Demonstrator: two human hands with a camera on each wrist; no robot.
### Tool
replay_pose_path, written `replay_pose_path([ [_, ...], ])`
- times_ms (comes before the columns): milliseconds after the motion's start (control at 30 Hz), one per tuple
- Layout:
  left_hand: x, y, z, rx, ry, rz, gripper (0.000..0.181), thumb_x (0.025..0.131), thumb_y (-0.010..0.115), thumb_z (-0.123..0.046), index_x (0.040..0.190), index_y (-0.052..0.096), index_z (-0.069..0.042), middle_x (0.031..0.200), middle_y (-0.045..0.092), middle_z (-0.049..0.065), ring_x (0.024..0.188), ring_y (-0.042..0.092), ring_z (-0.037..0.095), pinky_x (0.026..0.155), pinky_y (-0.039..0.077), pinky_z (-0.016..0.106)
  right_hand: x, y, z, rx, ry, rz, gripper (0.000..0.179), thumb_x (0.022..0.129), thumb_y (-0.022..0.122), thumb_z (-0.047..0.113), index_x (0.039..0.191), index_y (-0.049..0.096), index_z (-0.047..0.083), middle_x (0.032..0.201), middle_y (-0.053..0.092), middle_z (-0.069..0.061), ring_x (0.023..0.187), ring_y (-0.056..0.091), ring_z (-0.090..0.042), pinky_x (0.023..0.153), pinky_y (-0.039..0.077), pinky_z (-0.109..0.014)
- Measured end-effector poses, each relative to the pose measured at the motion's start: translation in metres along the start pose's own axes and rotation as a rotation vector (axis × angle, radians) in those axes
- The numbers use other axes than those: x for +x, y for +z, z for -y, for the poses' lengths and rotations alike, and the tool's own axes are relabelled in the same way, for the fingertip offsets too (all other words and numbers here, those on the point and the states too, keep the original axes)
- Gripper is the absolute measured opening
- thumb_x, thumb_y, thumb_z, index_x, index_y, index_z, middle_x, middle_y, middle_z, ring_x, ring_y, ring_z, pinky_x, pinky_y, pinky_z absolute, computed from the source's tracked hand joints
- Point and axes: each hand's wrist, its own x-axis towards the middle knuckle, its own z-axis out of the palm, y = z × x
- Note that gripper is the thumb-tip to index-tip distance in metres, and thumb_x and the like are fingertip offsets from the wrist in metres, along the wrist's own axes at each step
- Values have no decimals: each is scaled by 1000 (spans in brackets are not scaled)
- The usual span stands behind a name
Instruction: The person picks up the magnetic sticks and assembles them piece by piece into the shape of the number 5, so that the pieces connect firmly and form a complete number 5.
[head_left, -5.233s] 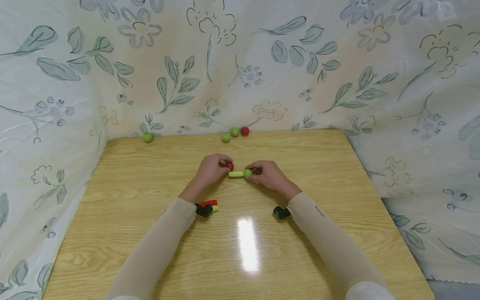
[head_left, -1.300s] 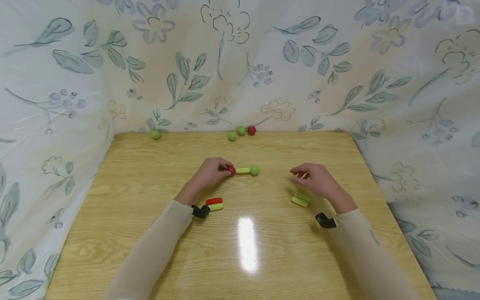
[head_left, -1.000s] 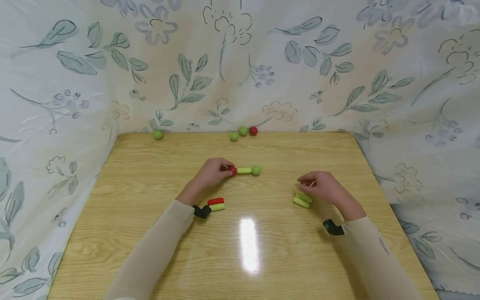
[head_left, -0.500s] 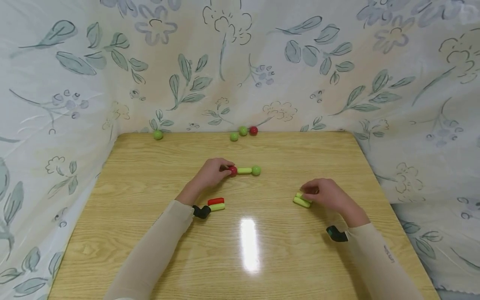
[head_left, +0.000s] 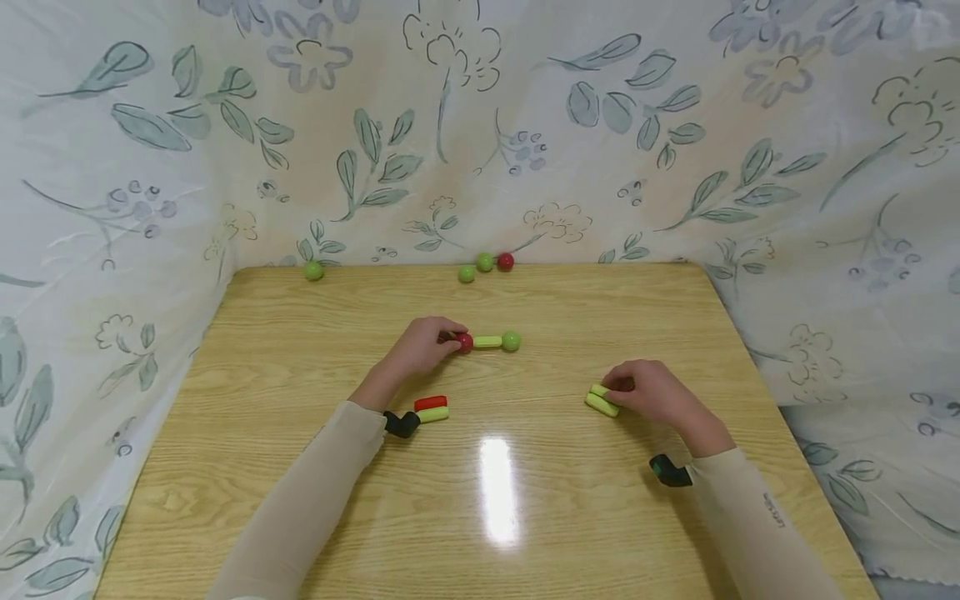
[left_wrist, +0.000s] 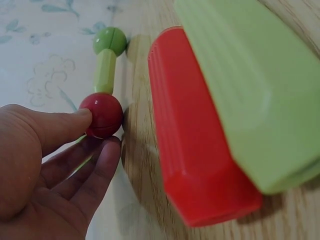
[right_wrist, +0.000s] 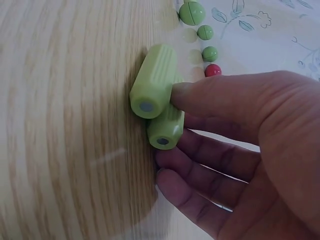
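Note:
My left hand (head_left: 422,345) pinches a red ball (left_wrist: 102,115) between thumb and fingers. A yellow-green rod (head_left: 487,342) joins that ball to a green ball (head_left: 511,341), forming a straight row on the table. Farther right, two light green rods lie side by side, with metal discs showing in their ends. My right hand (head_left: 654,390) has its thumb and fingers around the farther rod (right_wrist: 167,127), which the thumb and the other rod partly cover. The nearer rod (right_wrist: 155,80) lies against it.
A red rod (head_left: 431,403) and a light green rod (head_left: 432,414) lie together beside the left wrist. Along the wooden table's (head_left: 360,517) back edge sit a lone green ball (head_left: 314,270), two green balls (head_left: 467,273) and a red ball (head_left: 506,262). Patterned cloth (head_left: 480,125) rises behind.
My right hand has let go of the green ball, moved right and down to the two light green rods, and taken hold of one. The red ball now meets the yellow-green rod.

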Motion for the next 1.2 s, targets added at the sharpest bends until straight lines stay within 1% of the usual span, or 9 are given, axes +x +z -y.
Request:
replay_pose_path([
  [200, 0, -1, 1, -4, 7, -1, 32, 109, 69, -12, 140, 74, -8, 128, 73, 9, 116, 66, 26, 105, 54, 44, 2, 2, 0, -16, 9, -8, 16, 100, 79, 14, 111, 82, 3, 98, 75, -1, 87, 67, -17, 80, 57, -43],
  [367, 0, -1, 1, -6, 8, -2, 31, 109, 69, -12, 139, 74, -8, 127, 73, 9, 115, 66, 26, 104, 54, 45, 3, 4, -1, -5, 17, -27, 18, 102, 78, 18, 112, 80, 4, 96, 74, 0, 87, 67, -17, 81, 57, -45],
  [433, 0, 0, 2, -5, 9, -5, 31, 109, 69, -13, 139, 74, -8, 127, 73, 9, 115, 66, 25, 104, 54, 45, 3, 5, -2, 10, 25, -39, 23, 103, 77, 21, 117, 79, 4, 98, 74, 0, 88, 68, -19, 82, 58, -46],
  [533, 0, 0, 2, -10, 11, -7, 31, 108, 69, -13, 139, 74, -8, 127, 73, 9, 115, 66, 25, 104, 54, 45, 2, 4, -4, 35, 31, -47, 33, 103, 77, 22, 131, 74, 4, 101, 73, -2, 90, 68, -19, 83, 57, -47],
  [633, 0, -1, 2, -14, 14, -6, 31, 108, 70, -13, 139, 74, -8, 128, 73, 10, 115, 66, 26, 104, 54, 44, 2, 1, -10, 53, 4, -31, 45, 101, 79, 16, 143, 67, 6, 105, 73, -3, 91, 67, -19, 83, 57, -45],
  [733, 0, -1, 2, -13, 13, -6, 31, 108, 70, -13, 139, 74, -8, 128, 73, 10, 115, 66, 26, 104, 54, 44, 1, -2, -14, 63, -36, 1, 53, 98, 80, 7, 148, 64, 9, 110, 71, -6, 92, 67, -19, 82, 57, -44],
  [833, 0, -1, 3, -9, 13, -6, 31, 109, 69, -13, 139, 74, -8, 128, 73, 9, 115, 66, 25, 104, 54, 44, 0, -5, -16, 71, -65, 37, 56, 95, 81, 2, 149, 64, 10, 113, 70, -7, 93, 65, -18, 82, 57, -43],
  [933, 1, -1, 2, -9, 15, -3, 32, 109, 69, -12, 140, 73, -7, 128, 73, 10, 115, 66, 26, 104, 54, 44, 0, -6, -17, 72, -80, 58, 55, 94, 81, 0, 147, 66, 10, 111, 70, -6, 91, 63, -18, 80, 56, -40],
  [1200, -1, -1, 0, -12, 17, -1, 32, 109, 69, -12, 139, 74, -7, 128, 73, 10, 115, 67, 26, 104, 54, 44, 1, -4, -18, 45, -84, 56, 48, 96, 80, 1, 142, 68, 9, 102, 67, -1, 85, 58, -18, 76, 53, -38],
])
